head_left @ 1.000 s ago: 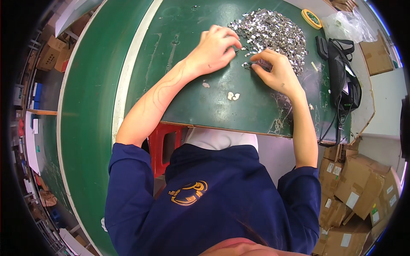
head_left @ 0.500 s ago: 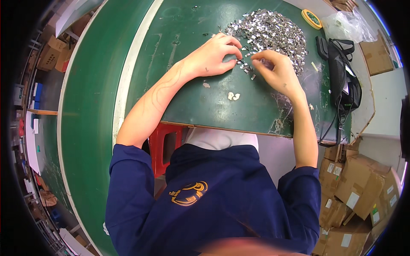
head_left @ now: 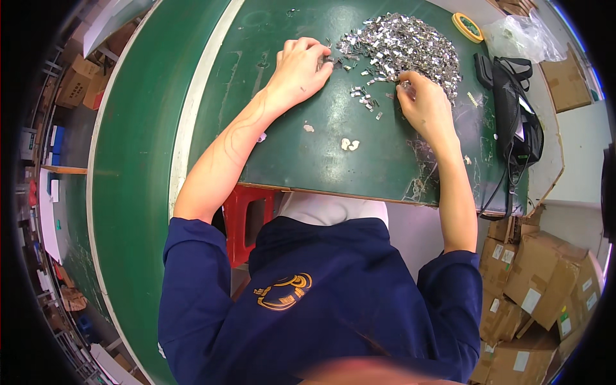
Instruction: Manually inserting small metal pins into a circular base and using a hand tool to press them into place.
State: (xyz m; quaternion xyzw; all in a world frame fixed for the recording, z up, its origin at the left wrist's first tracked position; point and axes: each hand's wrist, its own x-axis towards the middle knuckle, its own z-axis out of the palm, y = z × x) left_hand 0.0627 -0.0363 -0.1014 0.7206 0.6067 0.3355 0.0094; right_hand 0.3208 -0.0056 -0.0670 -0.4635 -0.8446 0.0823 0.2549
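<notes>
A large heap of small shiny metal clips or connector-like pieces lies on the green table. My left hand is at the heap's left side, fingers curled toward the thumb. Small dark bits show by its fingertips; whether they are gripped I cannot make out. At the heap's near edge is my right hand, thumb and forefinger bent close together, the other fingers tucked under. What it pinches, if anything, is hidden. Several loose metal pieces lie scattered between my hands.
A yellow tape roll and a clear plastic bag are beyond the heap. A black bag with straps lies along the right edge. Whitish scraps sit nearer me. A red stool stands below; cardboard boxes are stacked at right.
My left hand has moved left and away from me, off the loose pieces. My right hand has shifted slightly right to the heap's edge, so the hands are farther apart.
</notes>
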